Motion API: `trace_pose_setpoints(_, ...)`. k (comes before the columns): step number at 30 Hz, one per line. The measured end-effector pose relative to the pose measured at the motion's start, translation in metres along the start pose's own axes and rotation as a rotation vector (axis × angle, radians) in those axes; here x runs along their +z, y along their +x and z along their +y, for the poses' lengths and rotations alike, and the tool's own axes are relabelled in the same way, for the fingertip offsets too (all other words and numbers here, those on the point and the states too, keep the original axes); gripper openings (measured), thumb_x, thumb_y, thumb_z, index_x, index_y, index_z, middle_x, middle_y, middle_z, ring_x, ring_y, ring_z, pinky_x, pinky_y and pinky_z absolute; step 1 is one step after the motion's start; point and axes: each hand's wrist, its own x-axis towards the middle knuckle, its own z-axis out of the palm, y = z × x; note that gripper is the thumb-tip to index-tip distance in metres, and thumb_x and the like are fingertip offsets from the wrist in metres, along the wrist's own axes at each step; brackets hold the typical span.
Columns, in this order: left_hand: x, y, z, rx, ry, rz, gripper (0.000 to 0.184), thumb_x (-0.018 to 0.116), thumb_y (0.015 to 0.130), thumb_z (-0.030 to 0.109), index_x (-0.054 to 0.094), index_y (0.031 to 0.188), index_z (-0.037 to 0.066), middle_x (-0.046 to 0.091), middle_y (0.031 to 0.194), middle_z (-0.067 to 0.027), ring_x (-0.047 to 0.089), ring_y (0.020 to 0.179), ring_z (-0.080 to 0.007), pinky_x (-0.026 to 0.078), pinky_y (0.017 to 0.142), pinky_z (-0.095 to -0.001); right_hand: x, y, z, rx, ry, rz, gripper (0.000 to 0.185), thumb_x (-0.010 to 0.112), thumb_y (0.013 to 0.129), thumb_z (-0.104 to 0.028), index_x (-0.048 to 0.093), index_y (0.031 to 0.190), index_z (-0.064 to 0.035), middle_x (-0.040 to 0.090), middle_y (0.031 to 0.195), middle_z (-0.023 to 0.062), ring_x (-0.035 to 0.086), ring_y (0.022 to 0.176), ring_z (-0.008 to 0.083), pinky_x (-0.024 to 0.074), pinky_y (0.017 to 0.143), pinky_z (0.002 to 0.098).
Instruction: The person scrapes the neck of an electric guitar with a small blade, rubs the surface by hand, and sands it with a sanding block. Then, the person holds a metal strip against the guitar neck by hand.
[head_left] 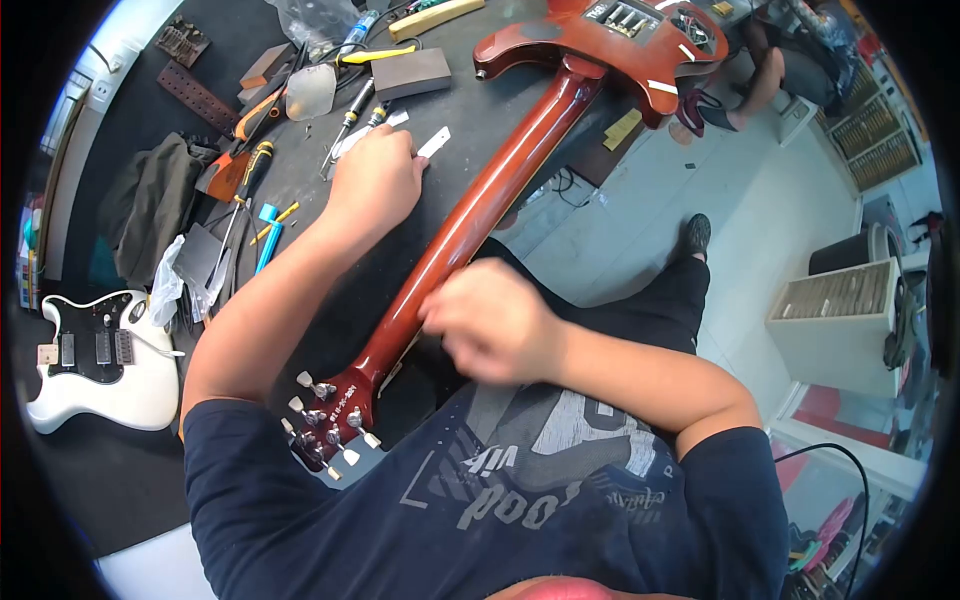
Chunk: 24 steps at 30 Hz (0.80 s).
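Passing a white guitar body (150,350), we meet the red guitar (483,210) slanting mid-view, back up, headstock numbering (345,402) too small to trust; our left hand (378,180) curls beside a white strip (433,142), our blurred right hand (497,322) beside the neck (543,130), contents unclear; our shirt (350,540) seemingly says "Good".

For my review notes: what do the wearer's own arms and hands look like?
Short, dark navy fabric sleeves of a T-shirt with a grey print leave both forearms bare. The left hand and right hand are ungloved, with no watch or bracelet showing. The right is too blurred to rule out a ring.
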Motion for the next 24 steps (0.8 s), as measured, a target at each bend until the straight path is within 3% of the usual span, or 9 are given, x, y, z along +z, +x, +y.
trace_pose_setpoints(1,-0.004,0.005,0.001,-0.030,-0.034,-0.008,0.021,0.080,0.096,0.019,0.080,0.102,-0.001,0.076,0.104,-0.0216,0.074,0.104,-0.0407,0.058,0.094,-0.0495,-0.009,-0.004,0.013,0.060,-0.180,0.057,0.034,0.078,0.082,-0.012,0.072,0.115,-0.0097,0.073,0.123,0.0107,0.069,0.117,0.0328,0.0527,0.105,0.0490)
trace_pose_setpoints(2,-0.008,0.010,0.002,-0.074,-0.061,-0.053,0.022,0.081,0.095,0.019,0.081,0.102,-0.002,0.077,0.102,-0.0218,0.075,0.101,-0.0399,0.059,0.092,-0.0487,-0.015,-0.014,0.025,0.137,-0.283,0.079,0.053,0.078,0.085,-0.016,0.069,0.136,-0.0079,0.063,0.147,0.0174,0.058,0.136,0.0401,0.0451,0.115,0.0535)
trace_pose_setpoints(4,-0.013,0.017,0.002,-0.164,-0.114,-0.148,0.024,0.084,0.092,0.019,0.082,0.101,-0.002,0.080,0.097,-0.0221,0.078,0.095,-0.0385,0.060,0.088,-0.0472,-0.012,-0.026,0.032,0.306,-0.460,0.114,0.084,0.081,0.087,-0.025,0.051,0.163,-0.0054,0.042,0.171,0.0222,0.040,0.155,0.0490,0.0360,0.124,0.0610)
trace_pose_setpoints(7,-0.016,0.026,-0.001,-0.205,-0.198,-0.209,0.025,0.086,0.089,0.018,0.083,0.103,-0.002,0.081,0.091,-0.0206,0.080,0.088,-0.0339,0.060,0.082,-0.0447,0.002,-0.053,0.038,0.256,-0.452,-0.074,0.107,0.083,0.087,-0.036,0.031,0.176,-0.0091,0.020,0.183,0.0230,0.020,0.165,0.0541,0.0252,0.128,0.0696)
trace_pose_setpoints(10,-0.015,0.032,-0.005,-0.219,-0.222,-0.237,0.023,0.087,0.089,0.017,0.084,0.102,-0.002,0.080,0.088,-0.0178,0.079,0.082,-0.0270,0.060,0.076,-0.0420,0.008,-0.063,0.038,0.208,-0.460,-0.120,0.111,0.086,0.084,-0.039,0.031,0.177,-0.0148,0.018,0.184,0.0238,0.016,0.168,0.0535,0.0198,0.129,0.0735)
trace_pose_setpoints(15,-0.015,0.040,-0.016,-0.352,-0.415,-0.344,0.020,0.086,0.089,0.015,0.083,0.099,-0.002,0.077,0.081,-0.0119,0.073,0.071,-0.0200,0.056,0.064,-0.0392,-0.002,-0.061,0.041,0.352,-0.515,-0.048,0.091,0.085,0.085,-0.036,0.051,0.169,-0.0251,0.020,0.183,0.0250,0.013,0.168,0.0523,0.0230,0.126,0.0725)
trace_pose_setpoints(19,-0.011,0.039,-0.015,-0.363,-0.409,-0.330,0.020,0.085,0.091,0.015,0.082,0.101,-0.001,0.077,0.082,-0.0093,0.070,0.069,-0.0171,0.052,0.058,-0.0370,-0.005,-0.062,0.037,0.213,-0.434,-0.092,0.082,0.084,0.086,-0.033,0.057,0.164,-0.0275,0.023,0.182,0.0265,0.022,0.167,0.0514,0.0250,0.125,0.0722)
trace_pose_setpoints(22,-0.017,0.040,-0.009,-0.372,-0.364,-0.364,0.020,0.083,0.093,0.016,0.081,0.105,0.000,0.076,0.083,-0.0078,0.070,0.070,-0.0161,0.051,0.058,-0.0361,-0.009,-0.058,0.041,0.230,-0.312,-0.009,0.071,0.081,0.088,-0.030,0.063,0.156,-0.0209,0.028,0.179,0.0264,0.030,0.164,0.0503,0.0264,0.125,0.0717)
trace_pose_setpoints(24,-0.030,0.035,0.001,-0.377,-0.342,-0.384,0.020,0.080,0.096,0.016,0.078,0.109,0.001,0.073,0.084,-0.0055,0.068,0.072,-0.0145,0.052,0.061,-0.0348,-0.016,-0.051,0.040,0.310,-0.224,0.197,0.049,0.076,0.092,-0.017,0.068,0.140,-0.0055,0.051,0.160,0.0239,0.053,0.144,0.0424,0.0429,0.120,0.0532)
